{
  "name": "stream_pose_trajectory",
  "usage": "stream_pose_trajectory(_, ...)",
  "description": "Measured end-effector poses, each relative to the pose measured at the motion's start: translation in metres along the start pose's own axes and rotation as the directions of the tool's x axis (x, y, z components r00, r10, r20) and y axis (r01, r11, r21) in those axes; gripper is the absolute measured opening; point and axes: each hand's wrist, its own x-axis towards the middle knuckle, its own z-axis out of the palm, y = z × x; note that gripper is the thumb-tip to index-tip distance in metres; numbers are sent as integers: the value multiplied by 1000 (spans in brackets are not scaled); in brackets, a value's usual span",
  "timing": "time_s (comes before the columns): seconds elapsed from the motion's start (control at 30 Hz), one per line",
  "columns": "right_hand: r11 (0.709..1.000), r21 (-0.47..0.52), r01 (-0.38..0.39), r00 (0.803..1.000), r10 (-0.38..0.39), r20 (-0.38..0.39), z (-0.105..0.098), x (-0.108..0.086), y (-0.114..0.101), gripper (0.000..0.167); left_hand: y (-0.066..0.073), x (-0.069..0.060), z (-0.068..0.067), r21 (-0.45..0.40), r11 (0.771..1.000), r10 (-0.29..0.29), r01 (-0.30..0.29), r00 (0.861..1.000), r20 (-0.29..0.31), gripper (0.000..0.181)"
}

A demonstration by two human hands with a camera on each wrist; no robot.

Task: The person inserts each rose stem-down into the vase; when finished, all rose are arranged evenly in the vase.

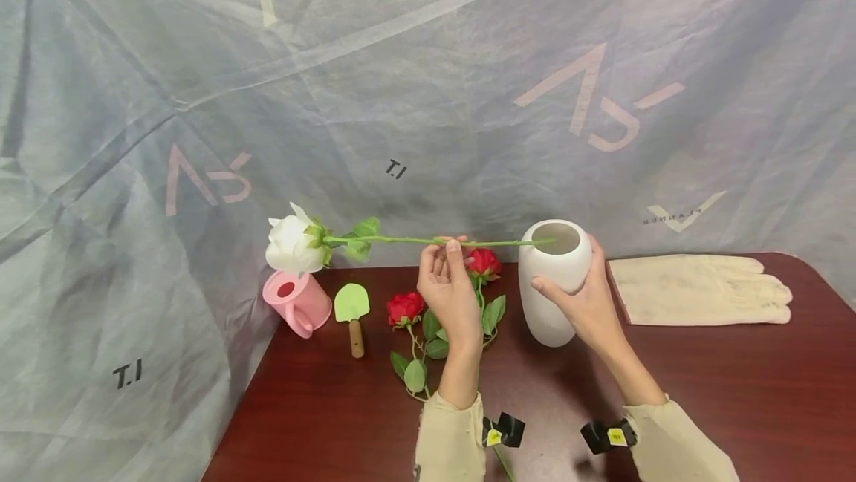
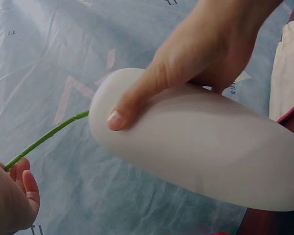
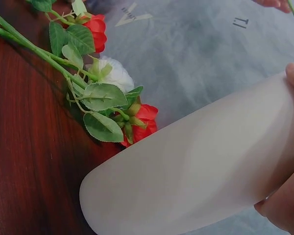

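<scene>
A white rose [image 1: 293,244] lies nearly level in the air, its bloom to the left. My left hand [image 1: 453,296] pinches its green stem [image 1: 394,240] between thumb and fingers. At the mouth of a white vase [image 1: 550,318], the stem's right end reaches inside the rim. My right hand [image 1: 588,304] grips the vase near the top, thumb on the front and fingers around the far side. In the left wrist view the stem [image 2: 49,134] meets the vase's mouth end. Whether the vase's base touches the table cannot be told.
Red roses [image 1: 405,309] with leaves lie on the dark table [image 1: 321,422] beyond and under my left arm; another white rose [image 3: 115,76] lies among them. Leftward are a pink watering can [image 1: 309,302] and small green trowel [image 1: 352,304]. Pale gloves [image 1: 695,290] lie right.
</scene>
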Motion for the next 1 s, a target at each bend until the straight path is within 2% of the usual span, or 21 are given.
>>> stream_pose_trajectory(0.23, 1000, -2, 7, 1000, -7, 5, 1, -1, 1, 93, -4, -3, 8, 41, 999, -31, 30, 999, 35, 14)
stream_pose_trajectory(0.37, 1000, 2, 8, 1000, -8, -1, 2, -1, 2, 93, 6, -6, 16, 101, 994, -45, 38, 996, 73, 12)
stream_pose_trajectory(0.57, 1000, 8, 12, 1000, -12, -10, 3, -1, 2, 93, 18, -7, 26, 228, 972, -78, 50, 990, 114, 10)
stream_pose_trajectory(0.73, 1000, -1, 12, 1000, -12, -13, 2, -1, 3, 93, 17, -4, 30, 307, 950, -107, 54, 982, 158, 9)
stream_pose_trajectory(0.83, 1000, -6, 2, 1000, -2, -11, 1, -1, 3, 94, 3, -2, 31, 359, 933, -110, 31, 973, 202, 9)
stream_pose_trajectory(0.9, 1000, -7, -4, 1000, 4, -4, 1, -1, 3, 94, -7, -1, 31, 409, 912, -114, 12, 968, 226, 9)
stream_pose_trajectory(0.97, 1000, -4, -4, 1000, 4, 5, 0, -1, 3, 94, -14, 1, 32, 483, 875, -120, -20, 959, 258, 8)
stream_pose_trajectory(1.0, 1000, -2, -4, 1000, 4, 9, 0, -1, 3, 94, -16, 2, 33, 524, 852, -152, -18, 948, 279, 14)
